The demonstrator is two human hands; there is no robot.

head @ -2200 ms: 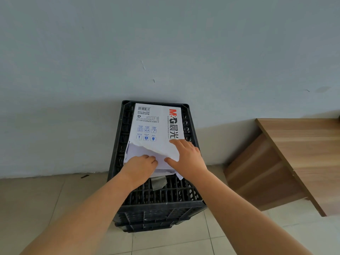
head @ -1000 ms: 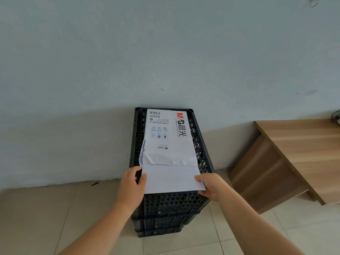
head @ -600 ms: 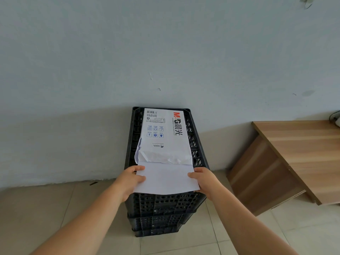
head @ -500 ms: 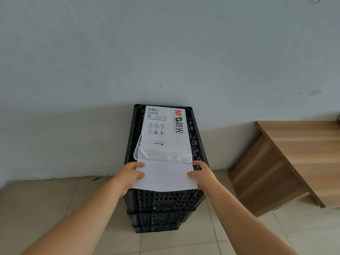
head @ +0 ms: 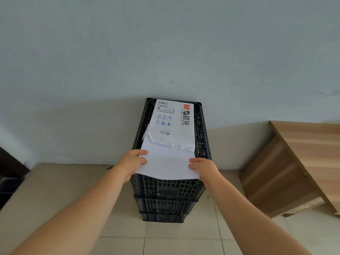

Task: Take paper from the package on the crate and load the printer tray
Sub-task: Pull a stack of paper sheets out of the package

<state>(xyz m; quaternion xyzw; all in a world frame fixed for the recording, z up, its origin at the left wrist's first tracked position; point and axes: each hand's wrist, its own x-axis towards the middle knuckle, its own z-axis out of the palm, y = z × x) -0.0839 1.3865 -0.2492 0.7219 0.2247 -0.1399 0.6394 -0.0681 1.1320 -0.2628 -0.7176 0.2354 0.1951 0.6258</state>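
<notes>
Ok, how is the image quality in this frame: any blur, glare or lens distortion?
Head view: sharp on the paper and package, whose print is legible; soft even light, no glare; a faint shadow on the wall around the crate; wide-angle stretch makes the forearms balloon toward the bottom corners.

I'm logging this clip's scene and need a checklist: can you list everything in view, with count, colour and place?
paper package: one, white with red and black print, torn open at its near end, lying on top of the crates
paper sheets: a stack, white, partly out of the package's open end
crates: stacked, black, perforated, on the floor against the wall
wooden table: one, brown, at right
wall: pale blue-grey, behind
floor: beige tiles
dark object: at far left, unclear
left hand: grips the sheets' left edge
right hand: grips the sheets' right edge
</notes>
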